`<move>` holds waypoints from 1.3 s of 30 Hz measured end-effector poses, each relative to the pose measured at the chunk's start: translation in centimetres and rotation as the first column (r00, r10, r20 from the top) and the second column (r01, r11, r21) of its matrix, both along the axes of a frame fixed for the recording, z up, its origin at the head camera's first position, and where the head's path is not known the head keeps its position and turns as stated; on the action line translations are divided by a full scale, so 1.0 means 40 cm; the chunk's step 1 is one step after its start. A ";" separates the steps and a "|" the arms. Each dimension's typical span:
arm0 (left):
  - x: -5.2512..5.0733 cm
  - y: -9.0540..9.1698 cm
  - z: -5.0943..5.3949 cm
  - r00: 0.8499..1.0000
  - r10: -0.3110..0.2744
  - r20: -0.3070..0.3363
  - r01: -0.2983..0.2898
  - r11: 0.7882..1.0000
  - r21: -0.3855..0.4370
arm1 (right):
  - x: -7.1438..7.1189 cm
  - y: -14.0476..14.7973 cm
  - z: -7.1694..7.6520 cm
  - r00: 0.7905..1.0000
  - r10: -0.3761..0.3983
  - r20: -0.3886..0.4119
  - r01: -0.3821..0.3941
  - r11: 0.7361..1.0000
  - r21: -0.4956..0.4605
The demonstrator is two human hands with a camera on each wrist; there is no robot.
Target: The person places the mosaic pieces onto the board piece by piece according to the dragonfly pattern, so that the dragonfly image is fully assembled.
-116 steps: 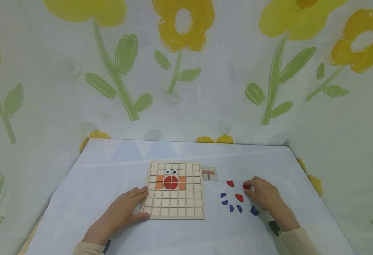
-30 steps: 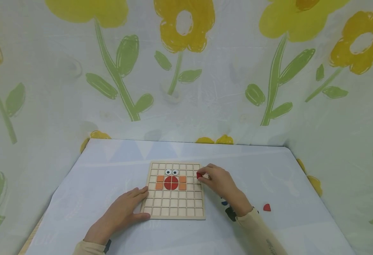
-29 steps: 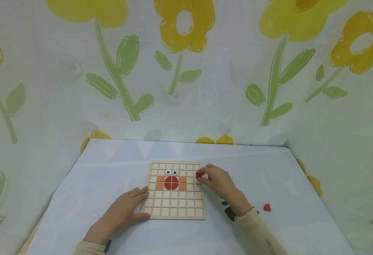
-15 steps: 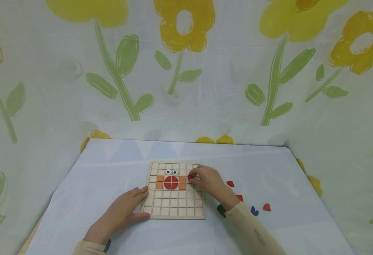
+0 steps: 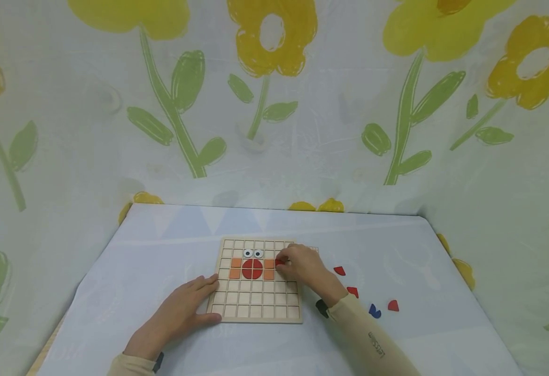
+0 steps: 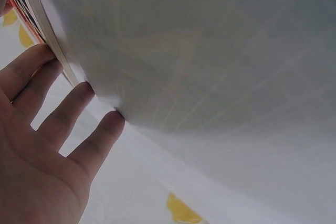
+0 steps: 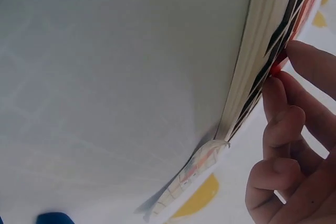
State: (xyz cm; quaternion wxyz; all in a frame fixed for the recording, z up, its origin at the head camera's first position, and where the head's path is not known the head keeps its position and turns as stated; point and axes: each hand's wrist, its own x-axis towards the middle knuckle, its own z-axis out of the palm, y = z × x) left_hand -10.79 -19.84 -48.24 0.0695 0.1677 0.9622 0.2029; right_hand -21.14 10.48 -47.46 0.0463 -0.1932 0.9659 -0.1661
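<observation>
A light wooden grid board (image 5: 254, 320) lies on the table, bearing a red circle of quarter pieces (image 5: 252, 269), orange squares (image 5: 235, 268) on both sides of it and two eye pieces (image 5: 253, 254) above. My left hand (image 5: 178, 313) rests against the board's left edge, fingers extended; the left wrist view shows its fingertips (image 6: 88, 88) at that edge. Over the board's right part, my right hand (image 5: 307, 269) pinches a red piece (image 5: 278, 263) just right of the orange squares. In the right wrist view thumb and finger hold the red piece (image 7: 278, 65) at the grid.
Right of the board lie red quarter pieces (image 5: 393, 305) and blue pieces (image 5: 374, 311). A small patterned card (image 5: 315, 249) sits by the board's right edge, mostly behind my right hand. My right forearm (image 5: 368, 334) crosses the table's front right. Flowered cloth (image 5: 326, 156) stands behind the table.
My right hand has picked up a red piece from the right and moved it left over the board. A red quarter now lies farther right on the table. My left hand has stayed put.
</observation>
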 end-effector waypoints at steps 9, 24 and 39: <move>0.001 -0.001 0.000 1.000 -0.002 -0.002 0.002 1.000 0.000 | 0.001 -0.005 0.001 1.000 -0.011 -0.013 0.011 1.000 0.023; 0.000 0.001 -0.002 1.000 -0.002 -0.012 0.002 1.000 0.005 | -0.003 -0.013 0.004 1.000 -0.006 -0.001 0.006 1.000 0.026; 0.001 0.002 0.003 1.000 -0.005 -0.015 0.005 1.000 -0.007 | -0.002 -0.019 -0.005 1.000 -0.017 -0.003 0.018 0.999 0.036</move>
